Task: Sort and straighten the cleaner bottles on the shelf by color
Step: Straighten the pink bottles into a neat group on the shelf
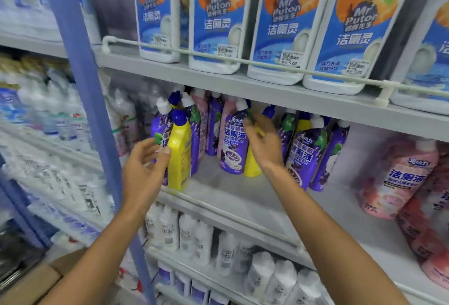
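Shop: stocked shelves, price stickers on bottles.

"What is the yellow bottle made of?"
"Smooth, glossy plastic. The purple bottles wear shiny printed film."
"And the shelf?"
"Matt grey painted metal, and its rail is smooth and white. The cardboard box is dull brown."

Two bare arms, left hand and right hand both uncovered, forearms bare from wrist to elbow, slender fingers, short trimmed nail on the left thumb, faint creases at the wrists
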`<state>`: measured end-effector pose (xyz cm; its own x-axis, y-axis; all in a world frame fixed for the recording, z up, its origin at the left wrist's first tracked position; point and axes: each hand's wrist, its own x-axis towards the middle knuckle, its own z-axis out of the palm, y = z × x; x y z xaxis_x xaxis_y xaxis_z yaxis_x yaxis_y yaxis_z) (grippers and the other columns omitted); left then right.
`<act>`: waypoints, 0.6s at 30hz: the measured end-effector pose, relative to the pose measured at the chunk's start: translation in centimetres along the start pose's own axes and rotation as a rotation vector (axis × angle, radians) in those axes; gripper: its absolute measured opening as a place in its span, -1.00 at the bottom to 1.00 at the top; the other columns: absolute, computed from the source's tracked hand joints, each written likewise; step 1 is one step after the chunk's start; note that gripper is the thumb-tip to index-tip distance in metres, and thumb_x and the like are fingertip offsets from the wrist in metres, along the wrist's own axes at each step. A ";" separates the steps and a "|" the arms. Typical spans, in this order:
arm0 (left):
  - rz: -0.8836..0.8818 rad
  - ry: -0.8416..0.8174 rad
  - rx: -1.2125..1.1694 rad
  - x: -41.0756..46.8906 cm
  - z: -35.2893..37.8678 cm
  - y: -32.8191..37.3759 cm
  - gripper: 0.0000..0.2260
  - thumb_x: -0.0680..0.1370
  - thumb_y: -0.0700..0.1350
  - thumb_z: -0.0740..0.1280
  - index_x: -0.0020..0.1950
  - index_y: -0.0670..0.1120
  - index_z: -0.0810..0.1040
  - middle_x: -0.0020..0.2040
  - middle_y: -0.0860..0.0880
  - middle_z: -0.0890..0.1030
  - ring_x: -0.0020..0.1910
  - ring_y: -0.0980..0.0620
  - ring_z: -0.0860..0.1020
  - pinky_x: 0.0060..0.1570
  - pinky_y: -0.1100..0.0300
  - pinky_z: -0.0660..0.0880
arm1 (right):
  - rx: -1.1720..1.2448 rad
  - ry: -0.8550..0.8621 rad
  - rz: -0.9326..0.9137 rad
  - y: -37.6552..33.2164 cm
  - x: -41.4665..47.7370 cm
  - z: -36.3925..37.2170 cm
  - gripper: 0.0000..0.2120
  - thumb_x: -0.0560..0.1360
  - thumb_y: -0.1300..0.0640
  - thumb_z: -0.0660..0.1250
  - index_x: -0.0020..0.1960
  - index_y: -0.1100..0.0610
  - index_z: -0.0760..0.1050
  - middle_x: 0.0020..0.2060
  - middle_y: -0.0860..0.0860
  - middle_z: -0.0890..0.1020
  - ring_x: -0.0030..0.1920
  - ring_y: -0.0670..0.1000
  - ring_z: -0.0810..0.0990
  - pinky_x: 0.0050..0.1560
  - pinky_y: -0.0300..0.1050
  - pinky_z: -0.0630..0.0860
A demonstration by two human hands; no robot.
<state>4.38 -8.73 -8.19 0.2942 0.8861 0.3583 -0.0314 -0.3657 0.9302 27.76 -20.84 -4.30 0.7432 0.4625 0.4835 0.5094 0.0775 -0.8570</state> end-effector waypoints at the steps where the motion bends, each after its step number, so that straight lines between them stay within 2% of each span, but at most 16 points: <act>1: -0.005 -0.033 0.033 0.4 -0.1 -0.3 -0.62 0.56 0.01 0.46 0.34 -0.04 0.53 0.16 0.00 0.64 0.14 0.07 0.61 0.15 0.18 0.53 | -0.048 0.018 -0.048 -0.4 1.4 0.7 -0.76 0.58 -0.10 0.38 0.20 -0.03 0.57 0.09 -0.09 0.65 0.12 -0.09 0.61 0.16 -0.21 0.50; 3: -0.024 -0.098 0.106 1.0 0.3 -1.1 -0.60 0.54 -0.01 0.48 0.34 -0.04 0.52 0.13 0.03 0.64 0.09 0.13 0.62 0.12 0.16 0.54 | -0.190 0.022 -0.121 -0.8 3.6 1.8 -0.69 0.57 -0.11 0.36 0.18 0.07 0.57 -0.02 -0.15 0.58 0.00 -0.13 0.56 -0.01 -0.40 0.39; 4: -0.030 -0.122 0.137 1.0 0.8 -1.5 -0.64 0.53 -0.04 0.50 0.29 -0.01 0.53 0.06 0.06 0.65 0.02 0.19 0.62 0.09 0.11 0.58 | -0.262 0.016 -0.131 -1.0 4.4 2.3 -0.66 0.57 -0.07 0.38 0.21 0.13 0.56 -0.01 -0.14 0.56 -0.02 -0.15 0.52 -0.09 -0.51 0.32; 5: -0.031 -0.139 0.170 1.0 1.3 -1.9 -0.69 0.51 -0.06 0.51 0.21 0.04 0.52 -0.01 0.09 0.66 -0.04 0.20 0.63 0.05 0.02 0.60 | -0.303 0.009 -0.112 -1.0 5.1 2.7 -0.65 0.56 -0.02 0.41 0.25 0.17 0.55 0.00 -0.10 0.56 -0.01 -0.16 0.51 -0.15 -0.55 0.29; 6: -0.021 -0.142 0.208 1.0 1.9 -2.2 -0.70 0.48 -0.03 0.50 0.16 0.10 0.51 -0.04 0.09 0.66 -0.07 0.12 0.64 0.01 -0.05 0.60 | -0.352 0.001 -0.090 -0.7 5.7 3.1 -0.64 0.55 0.01 0.43 0.26 0.19 0.54 0.02 -0.04 0.59 0.00 -0.10 0.53 -0.17 -0.50 0.32; 7: -0.005 -0.130 0.244 1.1 2.4 -2.5 -0.70 0.45 0.00 0.47 0.13 0.10 0.50 -0.05 0.06 0.65 -0.06 0.01 0.64 -0.02 -0.08 0.59 | -0.407 -0.011 -0.073 -0.4 6.2 3.6 -0.63 0.54 0.03 0.44 0.26 0.19 0.54 0.05 0.03 0.63 0.02 0.00 0.57 -0.14 -0.37 0.38; 9: 0.023 -0.084 0.312 1.4 3.4 -2.8 -0.71 0.44 0.00 0.46 0.11 0.02 0.51 -0.05 -0.01 0.62 -0.04 -0.12 0.59 -0.07 -0.07 0.54 | -0.544 -0.029 -0.040 0.4 6.7 4.3 -0.60 0.49 0.01 0.47 0.24 0.18 0.54 0.09 0.13 0.65 0.07 0.15 0.64 -0.06 -0.09 0.52; 10: 0.021 -0.055 0.353 1.7 3.8 -3.0 -0.74 0.45 -0.03 0.47 0.07 -0.04 0.50 -0.07 -0.04 0.59 -0.05 -0.15 0.57 -0.13 -0.03 0.47 | -0.597 -0.024 -0.024 0.7 6.9 4.3 -0.58 0.46 -0.02 0.48 0.23 0.16 0.54 0.09 0.14 0.65 0.08 0.18 0.64 -0.04 -0.02 0.56; 12: -0.001 -0.009 0.430 2.0 4.4 -2.8 -0.78 0.47 -0.04 0.47 -0.03 -0.07 0.48 -0.11 -0.09 0.55 -0.08 -0.20 0.53 -0.19 0.02 0.34 | -0.653 -0.016 -0.002 0.7 7.1 4.2 -0.52 0.42 -0.09 0.52 0.22 0.13 0.55 0.12 0.14 0.65 0.11 0.21 0.63 -0.02 0.00 0.57; 13: -0.006 -0.003 0.454 2.1 4.7 -2.9 -0.79 0.48 -0.03 0.47 -0.04 -0.07 0.49 -0.11 -0.10 0.56 -0.09 -0.21 0.53 -0.20 0.01 0.34 | -0.664 -0.027 0.004 0.8 7.0 4.1 -0.50 0.41 -0.12 0.53 0.22 0.14 0.55 0.12 0.14 0.65 0.12 0.21 0.62 -0.02 -0.01 0.55; 18: 0.028 -0.063 0.433 2.1 5.6 -3.7 -0.80 0.48 0.02 0.46 -0.02 -0.05 0.53 -0.09 -0.09 0.60 -0.07 -0.22 0.56 -0.07 -0.12 0.51 | -0.679 -0.095 -0.009 0.4 5.2 3.2 -0.49 0.38 -0.06 0.58 0.19 0.16 0.51 0.10 0.13 0.68 0.10 0.18 0.65 -0.04 -0.07 0.52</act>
<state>10.50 -7.15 -11.39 0.3571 0.8600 0.3646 0.3590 -0.4867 0.7964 30.44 -15.63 -2.72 0.7119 0.5424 0.4460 0.6977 -0.4746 -0.5366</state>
